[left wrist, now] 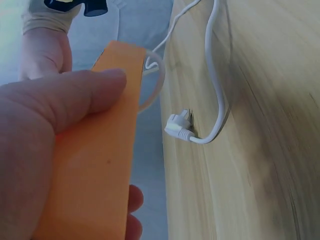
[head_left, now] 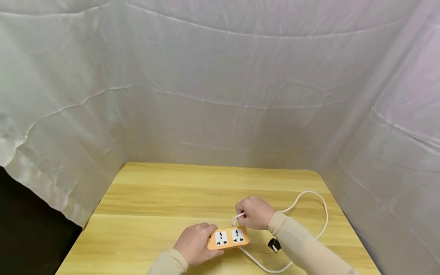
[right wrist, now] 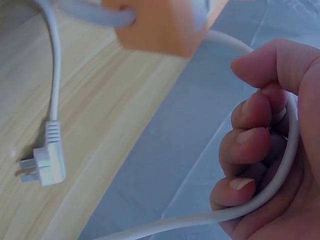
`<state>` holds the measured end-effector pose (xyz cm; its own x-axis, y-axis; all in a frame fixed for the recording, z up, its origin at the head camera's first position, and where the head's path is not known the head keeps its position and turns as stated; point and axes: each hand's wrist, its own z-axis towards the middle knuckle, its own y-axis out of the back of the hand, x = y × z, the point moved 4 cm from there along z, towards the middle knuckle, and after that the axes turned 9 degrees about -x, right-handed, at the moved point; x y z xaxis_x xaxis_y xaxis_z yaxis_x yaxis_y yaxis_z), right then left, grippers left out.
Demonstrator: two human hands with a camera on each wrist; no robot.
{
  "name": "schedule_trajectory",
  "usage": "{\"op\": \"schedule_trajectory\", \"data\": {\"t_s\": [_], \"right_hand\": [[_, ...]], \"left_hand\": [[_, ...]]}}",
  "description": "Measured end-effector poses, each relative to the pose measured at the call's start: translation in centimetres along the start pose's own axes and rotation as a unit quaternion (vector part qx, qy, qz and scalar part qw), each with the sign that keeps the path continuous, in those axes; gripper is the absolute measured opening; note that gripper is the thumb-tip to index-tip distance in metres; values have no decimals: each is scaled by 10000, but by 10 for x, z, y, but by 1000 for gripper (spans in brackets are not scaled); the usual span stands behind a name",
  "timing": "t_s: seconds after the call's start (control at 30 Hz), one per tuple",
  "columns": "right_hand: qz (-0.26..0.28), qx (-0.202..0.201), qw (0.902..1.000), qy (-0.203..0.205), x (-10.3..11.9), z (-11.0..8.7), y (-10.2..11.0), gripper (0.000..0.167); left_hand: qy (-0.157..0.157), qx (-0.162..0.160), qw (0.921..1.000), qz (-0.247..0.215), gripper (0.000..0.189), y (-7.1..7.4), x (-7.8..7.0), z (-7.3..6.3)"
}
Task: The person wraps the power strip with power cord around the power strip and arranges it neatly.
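An orange power strip [head_left: 228, 237] with white socket panels is gripped by my left hand [head_left: 196, 244] near the front of the table. In the left wrist view the thumb lies across the strip's plain orange side [left wrist: 95, 165], with fingertips [left wrist: 134, 200] showing at the far edge. Just beyond the strip, my right hand [head_left: 257, 213] holds its white cord [head_left: 327, 218]. The right wrist view has this cord [right wrist: 210, 217] running through the palm under curled fingers. A white plug [right wrist: 49, 162], prongs bare, lies over the wood; the left wrist view has the same plug [left wrist: 177, 125].
The light wooden table [head_left: 154, 198] is bordered by grey-white curtains [head_left: 220, 76] at the back and sides. The cord loops out to the right and passes beneath the right forearm. A black wrist camera [head_left: 274, 245] hangs under the right sleeve.
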<state>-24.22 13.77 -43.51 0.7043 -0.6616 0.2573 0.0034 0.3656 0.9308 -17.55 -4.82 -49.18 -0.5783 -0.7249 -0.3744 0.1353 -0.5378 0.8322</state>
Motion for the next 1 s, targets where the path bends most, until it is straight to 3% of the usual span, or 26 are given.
{"op": "schedule_trajectory", "data": {"t_s": [0.17, 0.3, 0.43, 0.7, 1.0], "right_hand": [[-56, 1, 10000, 14, 9, -2, 1, 30], [-77, -89, 9998, 151, 18, -2, 4, 20], [66, -59, 9996, 275, 29, -3, 7, 11], [214, -227, 9993, 227, 45, -8, 12, 18], [304, -604, 9961, 565, 62, -13, 13, 22]], "left_hand": [[368, -88, 9993, -10, 50, -4, 6, -2], [610, -386, 9974, 75, 48, -3, 12, 0], [868, -452, 9952, 21, 49, -2, 17, 2], [1089, -824, 9906, -36, 60, 6, 22, 5], [1306, -1328, 9825, -6, 53, 18, 31, 8]]}}
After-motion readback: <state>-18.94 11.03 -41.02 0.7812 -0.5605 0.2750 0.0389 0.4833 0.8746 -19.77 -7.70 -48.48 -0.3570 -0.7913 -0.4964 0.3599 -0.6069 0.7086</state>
